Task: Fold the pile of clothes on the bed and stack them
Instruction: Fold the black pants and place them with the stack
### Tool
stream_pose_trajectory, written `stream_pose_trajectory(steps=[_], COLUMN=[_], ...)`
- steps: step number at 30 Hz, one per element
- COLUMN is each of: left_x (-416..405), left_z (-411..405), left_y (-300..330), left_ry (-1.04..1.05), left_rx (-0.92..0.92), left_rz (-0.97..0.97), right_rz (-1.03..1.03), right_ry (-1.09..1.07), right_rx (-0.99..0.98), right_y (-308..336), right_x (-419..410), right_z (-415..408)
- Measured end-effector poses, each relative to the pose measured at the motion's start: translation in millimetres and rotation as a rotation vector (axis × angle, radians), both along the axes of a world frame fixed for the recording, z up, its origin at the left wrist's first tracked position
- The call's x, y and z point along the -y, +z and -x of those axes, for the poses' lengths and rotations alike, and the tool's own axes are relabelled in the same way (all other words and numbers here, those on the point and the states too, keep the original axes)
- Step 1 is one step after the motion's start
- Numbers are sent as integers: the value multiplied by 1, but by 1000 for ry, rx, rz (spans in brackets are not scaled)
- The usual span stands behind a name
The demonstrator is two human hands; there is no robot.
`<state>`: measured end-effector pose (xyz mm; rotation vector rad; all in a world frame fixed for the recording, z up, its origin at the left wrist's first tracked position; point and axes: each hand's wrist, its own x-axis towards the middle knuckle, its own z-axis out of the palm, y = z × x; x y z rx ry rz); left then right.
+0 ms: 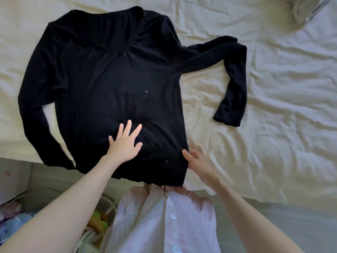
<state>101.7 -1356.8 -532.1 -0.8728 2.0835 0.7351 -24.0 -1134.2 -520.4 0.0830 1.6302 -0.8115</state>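
Note:
A black long-sleeved top (109, 79) lies spread flat on the bed, neckline at the far end, hem at the near edge. Its right sleeve (231, 84) bends outward and down; the left sleeve runs along the body's left side. My left hand (125, 141) lies flat with spread fingers on the lower part of the top. At the hem's right corner my right hand (198, 165) touches the edge of the fabric with relaxed fingers; whether it pinches the cloth is hidden.
The cream sheet (273, 125) is wrinkled, with bare room right of the top. A crumpled pale cloth (308, 8) lies at the far right corner. Below the bed edge, left, are a basket and bags (21, 216). My pale pink garment (164, 220) hangs in front.

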Motion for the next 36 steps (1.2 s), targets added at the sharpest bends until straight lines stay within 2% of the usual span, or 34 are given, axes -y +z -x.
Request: stream_pose_trajectory(steps=[2,5,9,12,17,20,23,28,31,36], left_x=[-5,-22,-59,-84,-100,-92,-71,-30,-4,36], left_z=[-10,-28,-52,-66,-75,-58,-25,45,90,152], left_y=[5,12,12,11,18,23,27,35,27,3], left_ry=[-42,-146,-287,-349,-419,-412,-420,-233,-168,-225], left_rx=[-42,-110,-131,-102,38,-117,-311,-525,-530,-421], left_rz=[31,85,122,48,-247,-138,74,225,290,334], right_rz=[13,97,-57,-110,-227,-184,-114,8,59,75], right_ry=[-52,-2,171,150,159,131,-15,-293,-458,-854], right_rx=[-32,4,-211,-388,-392,-394,-410,-450,-375,-144], right_y=[0,1,-10,-9,-7,1,6,9,0,-16], right_x=[-4,-8,-18,-35,-64,-47,-17,55,104,171], right_z=[-10,-26,-46,-52,-51,-31,0,84,143,220])
